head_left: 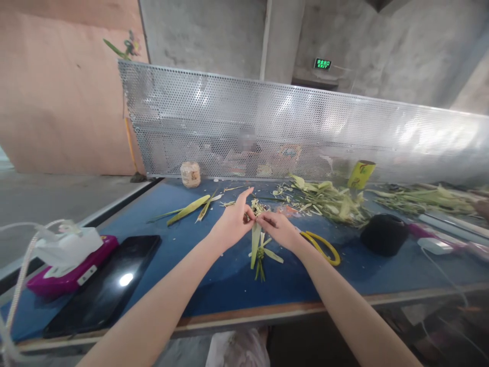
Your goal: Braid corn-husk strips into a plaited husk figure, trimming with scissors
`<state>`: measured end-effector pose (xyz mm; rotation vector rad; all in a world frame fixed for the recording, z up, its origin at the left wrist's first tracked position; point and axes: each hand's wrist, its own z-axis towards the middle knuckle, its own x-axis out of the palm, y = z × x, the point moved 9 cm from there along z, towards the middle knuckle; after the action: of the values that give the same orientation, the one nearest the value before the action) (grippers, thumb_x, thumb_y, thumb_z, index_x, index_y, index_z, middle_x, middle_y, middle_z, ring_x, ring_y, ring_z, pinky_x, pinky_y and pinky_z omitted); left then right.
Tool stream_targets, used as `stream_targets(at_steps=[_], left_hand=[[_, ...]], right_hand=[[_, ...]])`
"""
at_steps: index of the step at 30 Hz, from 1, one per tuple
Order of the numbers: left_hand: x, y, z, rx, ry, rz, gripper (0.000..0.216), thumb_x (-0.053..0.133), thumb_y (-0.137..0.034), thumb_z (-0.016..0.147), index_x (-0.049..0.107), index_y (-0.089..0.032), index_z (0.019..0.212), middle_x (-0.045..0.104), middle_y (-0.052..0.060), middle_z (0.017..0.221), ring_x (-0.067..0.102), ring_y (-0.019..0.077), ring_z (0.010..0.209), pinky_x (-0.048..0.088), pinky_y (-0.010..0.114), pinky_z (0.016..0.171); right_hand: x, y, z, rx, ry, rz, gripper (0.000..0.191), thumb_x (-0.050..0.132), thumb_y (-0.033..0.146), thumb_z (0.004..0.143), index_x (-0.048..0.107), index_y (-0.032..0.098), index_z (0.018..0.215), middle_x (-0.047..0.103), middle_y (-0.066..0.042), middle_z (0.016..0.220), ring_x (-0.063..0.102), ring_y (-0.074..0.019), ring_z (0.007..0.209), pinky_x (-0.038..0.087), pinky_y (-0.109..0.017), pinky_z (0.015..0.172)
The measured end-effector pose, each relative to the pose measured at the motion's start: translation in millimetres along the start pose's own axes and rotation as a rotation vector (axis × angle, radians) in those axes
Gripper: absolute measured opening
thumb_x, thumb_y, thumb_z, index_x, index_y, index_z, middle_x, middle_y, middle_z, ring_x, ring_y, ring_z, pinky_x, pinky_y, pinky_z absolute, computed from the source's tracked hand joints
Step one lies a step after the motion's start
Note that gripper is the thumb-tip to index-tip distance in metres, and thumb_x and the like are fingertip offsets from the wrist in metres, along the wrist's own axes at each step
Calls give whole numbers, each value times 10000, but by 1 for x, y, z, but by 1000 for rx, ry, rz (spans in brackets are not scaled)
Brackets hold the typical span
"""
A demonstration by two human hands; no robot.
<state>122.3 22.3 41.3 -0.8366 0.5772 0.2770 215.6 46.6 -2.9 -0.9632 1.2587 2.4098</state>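
left hand (231, 221): grip pinching top of leaf (255, 239) | right hand (278, 228): grip pinching same leaf, hands touching | leaf: hangs down to bench (214, 275), near scissors (324, 247) | feel: looks light, thin, bendy, may tear; hold by top end

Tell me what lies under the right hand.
Yellow-handled scissors lie on the blue table beneath the right hand and wrist. Only their handle loops show; the blades are covered. That hand pinches a green leaf strip.

Narrow green leaf strip (255, 240) hangs upright, pinched at its top.
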Motion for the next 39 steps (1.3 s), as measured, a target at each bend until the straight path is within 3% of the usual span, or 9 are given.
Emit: stream_targets(at_steps=[7, 11, 16, 23, 29, 39], left_hand=[[-1, 6, 1, -20, 12, -124, 750, 551, -165, 688, 161, -203, 1328, 612, 3, 710, 515, 107, 581, 415, 250, 593], [5, 22, 2, -110, 69, -317, 789, 607, -192, 662, 170, -188, 1320, 613, 28, 753, 558, 123, 642, 443, 253, 583], [13, 34, 1, -259, 131, -500, 908, 678, -225, 615, 116, -157, 1325, 616, 61, 777, 504, 85, 466, 412, 245, 458], [11, 36, 1, -351, 69, -681, 1067, 751, -166, 517, 67, -140, 1335, 629, 70, 762, 549, 122, 547, 404, 236, 460], [13, 42, -3, -396, 108, -607, 1001, 746, -241, 540, 137, -125, 1326, 649, 74, 785, 535, 97, 497, 416, 260, 512], [7, 36, 1, -289, 78, -502, 892, 715, -248, 571, 211, -136, 1298, 624, 28, 674, 503, 91, 461, 387, 233, 459]], right_hand=[[3, -1, 1, 39, 48, 261, 245, 437, 392, 788, 461, 173, 680, 371, 41, 560, 360, -86, 507, 294, -217, 495], [1, 4, 1, -3, 66, 263, 243, 454, 380, 783, 466, 167, 666, 404, 34, 588, 392, -87, 539, 315, -218, 525], [0, 7, 0, -27, 71, 223, 216, 472, 359, 776, 499, 161, 695, 433, 22, 627, 407, -90, 561, 328, -221, 541], [-1, 7, -1, -25, 55, 275, 185, 483, 342, 777, 492, 167, 718, 436, 27, 632, 412, -86, 563, 334, -216, 541], [-1, 7, -1, -22, 52, 253, 216, 489, 359, 774, 506, 160, 692, 466, 19, 619, 448, -93, 567, 362, -221, 554], [4, 1, -1, 72, 88, 312, 297, 448, 427, 780, 514, 164, 659, 502, 27, 534, 430, -81, 467, 350, -216, 483]])
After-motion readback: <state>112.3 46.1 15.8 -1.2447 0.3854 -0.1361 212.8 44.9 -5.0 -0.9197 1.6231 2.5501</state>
